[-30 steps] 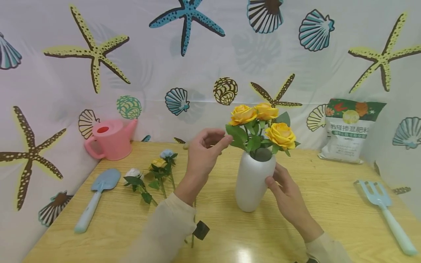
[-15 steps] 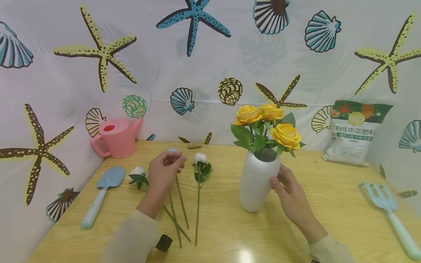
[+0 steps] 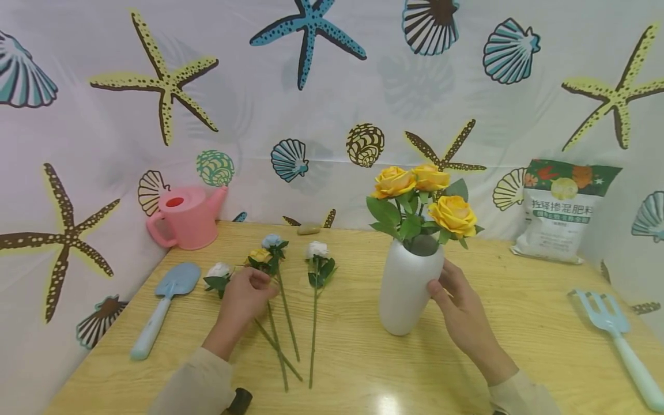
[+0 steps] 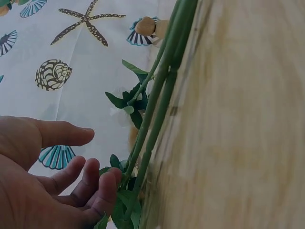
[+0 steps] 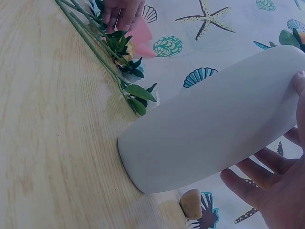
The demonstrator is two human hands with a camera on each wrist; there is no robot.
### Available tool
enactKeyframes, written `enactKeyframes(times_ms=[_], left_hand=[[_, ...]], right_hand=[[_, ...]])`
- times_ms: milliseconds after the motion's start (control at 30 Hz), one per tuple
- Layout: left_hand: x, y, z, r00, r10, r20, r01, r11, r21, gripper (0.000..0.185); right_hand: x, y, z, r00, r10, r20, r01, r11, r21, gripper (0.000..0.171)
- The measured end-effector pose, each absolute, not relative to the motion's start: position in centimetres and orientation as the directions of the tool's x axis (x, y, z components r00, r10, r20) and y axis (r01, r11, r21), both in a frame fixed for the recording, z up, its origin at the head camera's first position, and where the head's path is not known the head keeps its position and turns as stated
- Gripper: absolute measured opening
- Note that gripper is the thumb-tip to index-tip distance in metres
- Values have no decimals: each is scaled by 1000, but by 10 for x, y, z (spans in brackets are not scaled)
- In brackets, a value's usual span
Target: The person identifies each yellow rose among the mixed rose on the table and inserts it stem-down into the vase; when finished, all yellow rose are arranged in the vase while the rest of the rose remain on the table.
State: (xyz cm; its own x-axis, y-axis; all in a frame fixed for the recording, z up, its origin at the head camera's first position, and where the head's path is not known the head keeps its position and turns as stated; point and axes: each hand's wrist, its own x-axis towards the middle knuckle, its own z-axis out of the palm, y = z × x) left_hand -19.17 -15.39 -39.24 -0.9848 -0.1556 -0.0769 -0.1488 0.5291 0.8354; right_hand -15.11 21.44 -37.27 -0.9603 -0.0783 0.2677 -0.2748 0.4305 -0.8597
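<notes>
My left hand (image 3: 242, 298) is over the artificial flowers lying on the left of the table. It is nearest the yellow rose (image 3: 259, 255), whose stem passes beside the fingers. In the left wrist view the thumb stands apart from the loosely bent fingers (image 4: 108, 188), close to the green stems (image 4: 159, 105). A blue rose (image 3: 271, 240), a white rose (image 3: 218, 270) and another white rose (image 3: 317, 249) lie around it. My right hand (image 3: 461, 317) holds a white vase (image 3: 407, 291) from its right side, slightly tilted. Several yellow roses (image 3: 452, 216) stand in the vase.
A pink watering can (image 3: 189, 222) stands at the back left, with a blue trowel (image 3: 176, 279) in front of it. A fertilizer bag (image 3: 555, 225) leans at the back right, near a blue hand fork (image 3: 604, 311). A stone (image 3: 308, 229) lies at the rear edge.
My left hand has moved from beside the vase's flowers leftward and down to the flowers on the table. The right hand has stayed on the vase. The head view has shifted slightly.
</notes>
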Motion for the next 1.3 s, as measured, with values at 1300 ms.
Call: enactKeyframes(times_ms=[1300], left_hand=[[-196, -157, -396, -987, -148, -69, -145, 605, 783, 57]], right_hand=[[-151, 215, -372, -954, -86, 286, -295, 421, -858, 49]])
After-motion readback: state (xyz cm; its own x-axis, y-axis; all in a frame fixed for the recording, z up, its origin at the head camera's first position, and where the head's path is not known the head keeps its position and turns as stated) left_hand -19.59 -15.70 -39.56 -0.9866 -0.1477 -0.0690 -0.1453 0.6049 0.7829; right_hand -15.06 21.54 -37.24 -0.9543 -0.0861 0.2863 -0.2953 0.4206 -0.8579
